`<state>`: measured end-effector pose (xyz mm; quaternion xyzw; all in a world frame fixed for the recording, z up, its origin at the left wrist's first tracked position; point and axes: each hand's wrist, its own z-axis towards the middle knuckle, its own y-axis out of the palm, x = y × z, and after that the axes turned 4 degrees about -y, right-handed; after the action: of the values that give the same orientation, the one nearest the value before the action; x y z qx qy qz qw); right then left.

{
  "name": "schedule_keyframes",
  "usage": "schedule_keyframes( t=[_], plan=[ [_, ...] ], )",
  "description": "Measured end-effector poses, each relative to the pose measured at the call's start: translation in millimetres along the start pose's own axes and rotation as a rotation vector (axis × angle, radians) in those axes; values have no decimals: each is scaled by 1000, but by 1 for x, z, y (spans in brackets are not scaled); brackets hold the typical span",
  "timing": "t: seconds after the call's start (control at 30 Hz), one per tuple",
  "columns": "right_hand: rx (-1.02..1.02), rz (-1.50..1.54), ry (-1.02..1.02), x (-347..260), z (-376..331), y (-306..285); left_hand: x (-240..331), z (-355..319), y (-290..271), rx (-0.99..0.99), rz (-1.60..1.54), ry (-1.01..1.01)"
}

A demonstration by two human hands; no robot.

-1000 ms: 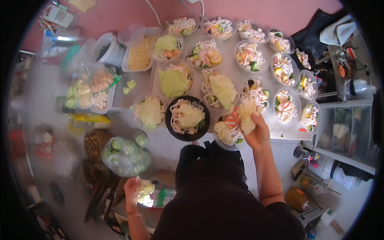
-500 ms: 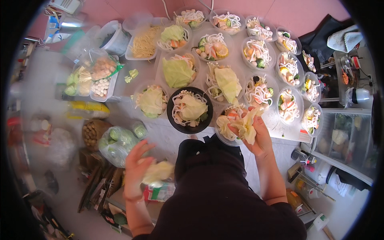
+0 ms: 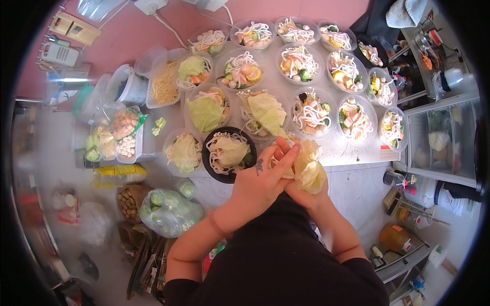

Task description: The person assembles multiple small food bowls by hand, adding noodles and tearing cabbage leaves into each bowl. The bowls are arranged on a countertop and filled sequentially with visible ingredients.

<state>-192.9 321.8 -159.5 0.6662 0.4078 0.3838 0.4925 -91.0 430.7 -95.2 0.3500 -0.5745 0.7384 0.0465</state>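
My right hand (image 3: 311,198) holds a pale green cabbage leaf (image 3: 309,166) in front of my body. My left hand (image 3: 263,178) has come against it, fingers bent and pressed together at the leaf's left side; their tips are partly hidden. Behind the hands, a clear bowl is mostly covered by them. Just left stands a black bowl (image 3: 222,177) of white noodles and enoki mushrooms, with a cabbage piece (image 3: 232,152) on top. Cabbage also tops the nearby clear bowls, as with the large leaf (image 3: 207,113) and another leaf (image 3: 268,109).
Several clear bowls of noodles, broccoli and corn fill the table (image 3: 339,153). At left are a noodle tub (image 3: 165,84) and a tray of mushrooms (image 3: 126,146). A plastic bag of cabbages (image 3: 171,211) sits below the table edge. A glass-front fridge (image 3: 443,137) stands right.
My left hand has risen from the lower left to meet my right hand at the cabbage leaf. The blurred leaf piece beside it is out of sight. The view has shifted.
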Motion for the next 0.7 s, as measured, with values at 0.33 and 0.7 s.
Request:
schedule_keyframes(
  t=[0.33, 0.7],
  plan=[
    [187, -531, -86, -28, 5, -27, -55, -18, 4, 105, -818, -403],
    [144, -2294, -803, -32, 20, -51, -99, -71, -20, 260, -1333, -746]
  ],
)
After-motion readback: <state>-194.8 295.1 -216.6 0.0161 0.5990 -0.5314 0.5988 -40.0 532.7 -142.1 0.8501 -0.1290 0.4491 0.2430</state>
